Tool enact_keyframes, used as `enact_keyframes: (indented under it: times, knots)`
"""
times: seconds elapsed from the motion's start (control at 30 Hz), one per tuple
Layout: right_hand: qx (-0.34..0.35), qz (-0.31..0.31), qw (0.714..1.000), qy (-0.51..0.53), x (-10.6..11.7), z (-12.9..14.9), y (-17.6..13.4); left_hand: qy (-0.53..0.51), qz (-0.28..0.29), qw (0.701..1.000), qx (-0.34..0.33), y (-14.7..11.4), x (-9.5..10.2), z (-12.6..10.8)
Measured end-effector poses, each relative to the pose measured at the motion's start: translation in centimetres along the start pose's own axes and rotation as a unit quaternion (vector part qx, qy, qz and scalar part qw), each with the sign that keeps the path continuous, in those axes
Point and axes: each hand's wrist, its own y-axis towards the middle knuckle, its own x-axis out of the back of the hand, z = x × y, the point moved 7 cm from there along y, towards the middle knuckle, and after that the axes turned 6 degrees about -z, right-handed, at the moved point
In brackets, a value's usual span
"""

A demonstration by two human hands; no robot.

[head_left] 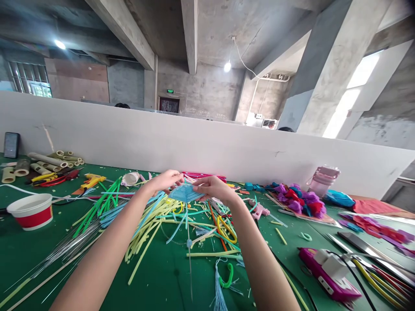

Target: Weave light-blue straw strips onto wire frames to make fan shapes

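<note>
Above the middle of the green table [155, 276], a light-blue fan-shaped piece [185, 193] is stretched between both hands. My left hand [167, 180] has its fingers bent at the piece's upper left edge. My right hand [214, 188] pinches its right side between thumb and fingers. Below the piece hangs a thin wire [190, 276] with a small blue knob [189, 243] partway down. Yellow chenille stems [142, 242], green stems [112, 194] and blue stems [118, 214] lie beneath and left of my hands. What my left fingertips press on is partly hidden.
A paper cup [32, 211], yellow glue gun [92, 180], pliers [58, 178] and bamboo tubes [48, 160] are at left. To the right lie a pink glue gun [259, 209], purple power strip [327, 276], scissors [340, 244] and pink bottle [324, 180]. A white partition [194, 142] stands behind.
</note>
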Motion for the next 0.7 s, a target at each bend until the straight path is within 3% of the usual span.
enact_keyframes:
  times: [0.13,0.3,0.57,0.7]
  knots:
    - [0.006,-0.05,0.999,-0.011,4.1,0.3,-0.5,0.188,0.067,0.978,0.053,0.6,-0.9,2.6]
    - [-0.042,-0.077,0.996,-0.025,8.0,-1.3,-1.3,0.252,0.195,0.941,0.119,0.3,-4.5,5.6]
    - [-0.127,-0.087,0.987,-0.04,8.2,-5.5,-0.1,0.271,0.242,0.923,0.124,0.2,-9.1,7.5]
    - [-0.139,-0.083,0.987,-0.02,7.7,-6.9,0.5,0.251,0.221,0.936,0.107,0.6,-8.4,7.2]
